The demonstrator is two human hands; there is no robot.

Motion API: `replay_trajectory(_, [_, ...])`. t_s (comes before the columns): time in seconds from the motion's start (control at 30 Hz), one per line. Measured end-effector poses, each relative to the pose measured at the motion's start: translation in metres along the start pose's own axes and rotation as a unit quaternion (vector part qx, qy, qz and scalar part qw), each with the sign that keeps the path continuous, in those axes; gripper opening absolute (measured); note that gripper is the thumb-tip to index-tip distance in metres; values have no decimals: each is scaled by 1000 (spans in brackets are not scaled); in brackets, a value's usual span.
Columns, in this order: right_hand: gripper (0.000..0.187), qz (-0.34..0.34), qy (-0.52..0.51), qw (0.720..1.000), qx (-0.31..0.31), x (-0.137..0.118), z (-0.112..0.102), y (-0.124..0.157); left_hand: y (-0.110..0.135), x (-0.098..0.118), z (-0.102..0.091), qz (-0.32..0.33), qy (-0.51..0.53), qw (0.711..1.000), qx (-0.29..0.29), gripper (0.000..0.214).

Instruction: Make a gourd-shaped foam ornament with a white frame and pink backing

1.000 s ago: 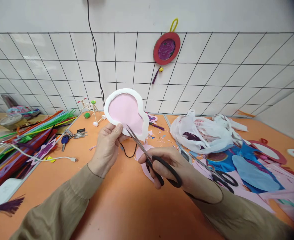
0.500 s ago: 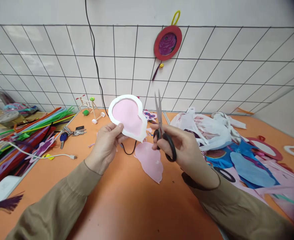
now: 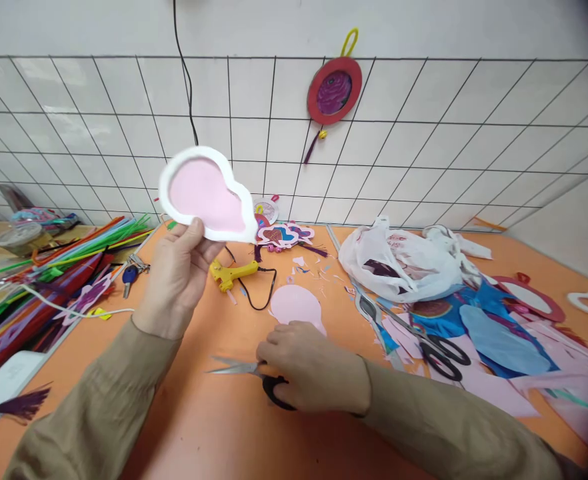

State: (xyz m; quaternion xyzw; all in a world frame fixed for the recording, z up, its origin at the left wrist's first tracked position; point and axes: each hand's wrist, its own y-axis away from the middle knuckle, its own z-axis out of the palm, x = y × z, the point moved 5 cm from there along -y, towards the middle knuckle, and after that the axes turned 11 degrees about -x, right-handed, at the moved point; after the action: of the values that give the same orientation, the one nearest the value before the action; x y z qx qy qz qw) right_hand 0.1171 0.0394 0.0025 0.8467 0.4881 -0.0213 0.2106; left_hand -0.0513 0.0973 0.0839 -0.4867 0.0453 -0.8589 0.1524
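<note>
My left hand [image 3: 177, 273] pinches the lower edge of a white gourd-like frame [image 3: 248, 212] backed with a pink sheet [image 3: 205, 193], held up before the tiled wall. Low over the table, my right hand [image 3: 314, 370] grips a pair of scissors [image 3: 239, 367] by its black handles, its blades slightly parted and pointing left. Just beyond that hand lies a pink cut-out [image 3: 297, 305], its lower part hidden by my fingers. A yellow glue gun [image 3: 231, 272] with a black cord rests between the two hands.
A white plastic bag [image 3: 399, 263], more scissors [image 3: 441, 353] and pink and blue scraps cover the right side. Coloured pipe cleaners [image 3: 94, 243], keys [image 3: 130, 275] and a white cable [image 3: 74, 310] lie left. Decorated cut-outs [image 3: 284, 235] sit by the wall, where a red round ornament [image 3: 335, 90] hangs.
My left hand has lifted the white frame up and to the left. My right hand has brought the scissors down towards the table, turning the blades from upward to leftward.
</note>
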Motion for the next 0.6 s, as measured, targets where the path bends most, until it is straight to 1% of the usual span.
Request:
replay_trajectory(0.07, [15, 6, 20, 999, -43, -3, 8, -3, 6, -11, 6, -65, 8, 998, -10, 9])
replay_trajectory(0.13, [20, 9, 3, 999, -51, -3, 6, -1, 11, -19, 10, -105, 5, 994, -18, 7])
replay_trajectory(0.2, [24, 9, -43, 999, -28, 0, -7, 7, 13, -23, 12, -128, -3, 991, -31, 8])
replay_trajectory(0.3, [22, 4, -124, 992, 18, 10, -32, 26, 13, -24, 14, -140, -15, 989, -47, 12])
replay_trajectory(0.37, [24, 21, -161, 986, 46, 20, -46, 39, 12, -24, 14, -143, -21, 988, -47, 14])
replay_trajectory(0.47, [27, 31, -202, 976, 75, 34, -58, 55, 12, -25, 14, -155, -29, 987, -37, 14])
replay_trajectory(0.6, [22, -16, -232, 966, 110, 45, -64, 64, 12, -28, 13, -169, -34, 984, -36, 17])
